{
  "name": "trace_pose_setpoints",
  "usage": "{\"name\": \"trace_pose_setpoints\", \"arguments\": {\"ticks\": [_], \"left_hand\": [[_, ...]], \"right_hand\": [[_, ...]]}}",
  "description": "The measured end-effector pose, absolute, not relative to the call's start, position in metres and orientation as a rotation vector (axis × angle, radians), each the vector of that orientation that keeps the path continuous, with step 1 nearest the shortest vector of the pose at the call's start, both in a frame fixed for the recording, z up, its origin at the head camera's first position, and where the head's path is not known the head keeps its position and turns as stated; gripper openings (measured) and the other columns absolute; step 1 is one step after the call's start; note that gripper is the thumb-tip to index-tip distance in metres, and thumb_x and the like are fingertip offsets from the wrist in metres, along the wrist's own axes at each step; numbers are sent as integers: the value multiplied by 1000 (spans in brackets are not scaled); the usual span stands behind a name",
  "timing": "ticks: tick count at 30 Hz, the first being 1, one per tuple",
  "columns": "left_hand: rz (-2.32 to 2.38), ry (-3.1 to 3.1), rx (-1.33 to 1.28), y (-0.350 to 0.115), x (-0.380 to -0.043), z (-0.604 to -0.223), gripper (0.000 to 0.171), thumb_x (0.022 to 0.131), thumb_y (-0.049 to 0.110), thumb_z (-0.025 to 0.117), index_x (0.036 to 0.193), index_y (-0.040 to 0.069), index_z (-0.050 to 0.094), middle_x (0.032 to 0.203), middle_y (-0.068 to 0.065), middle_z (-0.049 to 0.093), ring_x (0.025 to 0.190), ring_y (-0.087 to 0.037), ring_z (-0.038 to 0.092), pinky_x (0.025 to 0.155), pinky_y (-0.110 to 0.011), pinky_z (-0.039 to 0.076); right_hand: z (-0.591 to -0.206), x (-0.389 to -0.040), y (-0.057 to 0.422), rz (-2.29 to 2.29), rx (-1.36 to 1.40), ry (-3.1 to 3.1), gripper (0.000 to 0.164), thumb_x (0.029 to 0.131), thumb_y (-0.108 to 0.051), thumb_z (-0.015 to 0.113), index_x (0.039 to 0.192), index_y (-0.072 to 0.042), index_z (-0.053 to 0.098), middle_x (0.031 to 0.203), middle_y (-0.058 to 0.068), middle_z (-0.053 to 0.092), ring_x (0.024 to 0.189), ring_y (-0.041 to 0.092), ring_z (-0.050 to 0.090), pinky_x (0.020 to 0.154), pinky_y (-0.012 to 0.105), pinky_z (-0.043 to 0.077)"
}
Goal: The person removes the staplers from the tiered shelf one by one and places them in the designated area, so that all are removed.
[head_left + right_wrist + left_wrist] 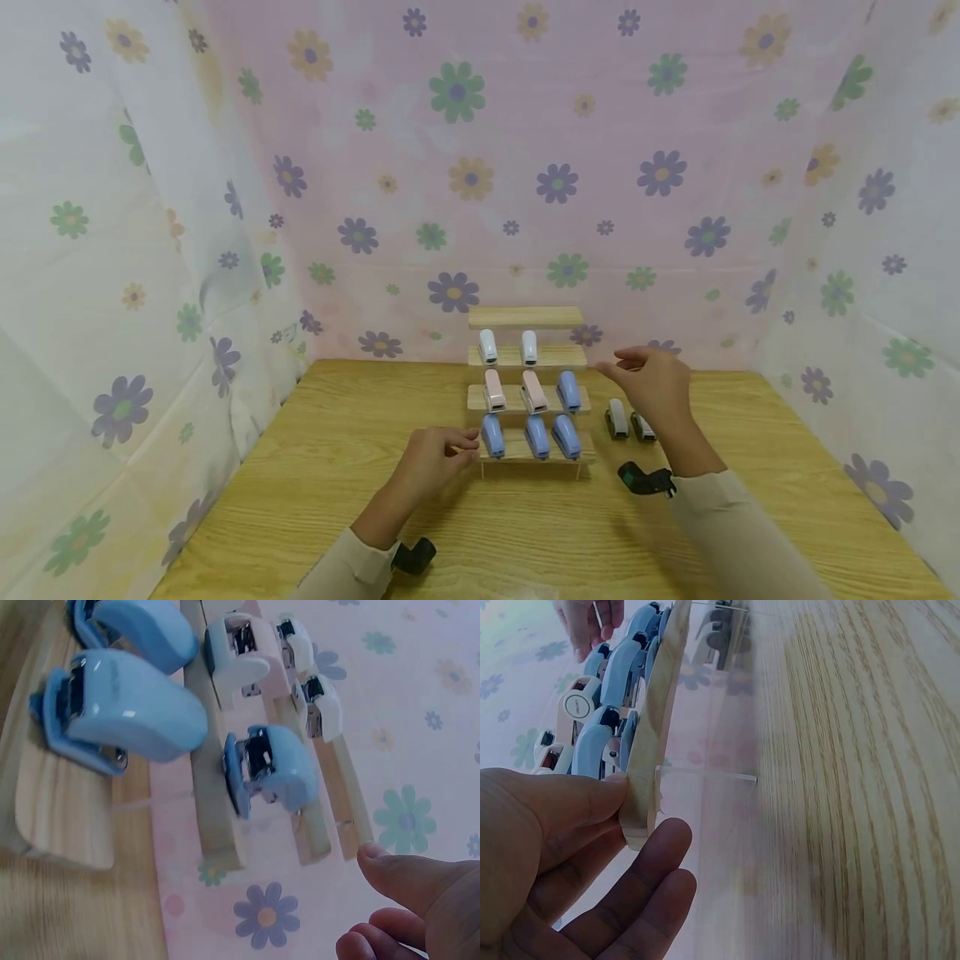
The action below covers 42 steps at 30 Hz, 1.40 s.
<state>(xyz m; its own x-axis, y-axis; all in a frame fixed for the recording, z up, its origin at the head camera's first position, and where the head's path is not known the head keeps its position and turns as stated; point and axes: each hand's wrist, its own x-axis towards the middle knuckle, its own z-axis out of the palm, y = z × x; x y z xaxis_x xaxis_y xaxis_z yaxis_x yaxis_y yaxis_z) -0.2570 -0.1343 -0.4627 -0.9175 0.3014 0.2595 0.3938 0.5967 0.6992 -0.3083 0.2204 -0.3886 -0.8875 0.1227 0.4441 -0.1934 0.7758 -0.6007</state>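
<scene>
A tiered wooden display stand holds several small staplers. On its lowest shelf sit three blue staplers; above are two pink staplers and a blue stapler, then two white staplers. The top shelf is bare. My left hand pinches the left end of the lowest shelf, thumb over the board beside a blue stapler, other fingers lower. My right hand holds nothing; its thumb is right at the end of a higher shelf, fingers bent loosely.
Two light staplers with dark bases, one a white stapler, stand on the wooden table right of the display, below my right hand. Thin clear supports carry the shelves. A flowered cloth hangs behind and at both sides.
</scene>
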Motion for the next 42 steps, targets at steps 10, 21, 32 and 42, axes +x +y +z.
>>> {"name": "trace_pose_setpoints", "arguments": {"ticks": [10,21,32,42], "left_hand": [[-1233,-2718,-583,-135,-256,-461,15,95,18,77,105,9,83,125,-1,75,107,-23,73,76,-24,58],[-1242,-2714,-590,-135,-255,-460,16,95,17,77,106,7,83,125,-2,75,110,-25,73,78,-27,59],[-1253,-2716,-587,-135,-256,-460,15,95,17,76,105,8,83,125,-2,75,113,-26,72,78,-27,59],[-1251,-2718,-591,-135,-255,-459,15,95,16,77,105,8,83,124,-1,76,114,-27,71,78,-27,59]], "right_hand": [[-380,-315,197,991,106,-2460,47,90,-45,80,118,-8,78,104,13,79,90,30,75,67,40,61],[-369,-319,167,1099,131,-2458,47,89,-47,81,118,-10,79,103,10,78,90,28,74,65,38,60],[-366,-326,139,1022,155,-2512,58,88,-55,79,126,-11,75,101,9,79,78,24,72,60,35,58],[-364,-330,117,1001,160,-2574,66,87,-57,79,131,-9,72,104,8,78,82,24,72,67,40,60]]}}
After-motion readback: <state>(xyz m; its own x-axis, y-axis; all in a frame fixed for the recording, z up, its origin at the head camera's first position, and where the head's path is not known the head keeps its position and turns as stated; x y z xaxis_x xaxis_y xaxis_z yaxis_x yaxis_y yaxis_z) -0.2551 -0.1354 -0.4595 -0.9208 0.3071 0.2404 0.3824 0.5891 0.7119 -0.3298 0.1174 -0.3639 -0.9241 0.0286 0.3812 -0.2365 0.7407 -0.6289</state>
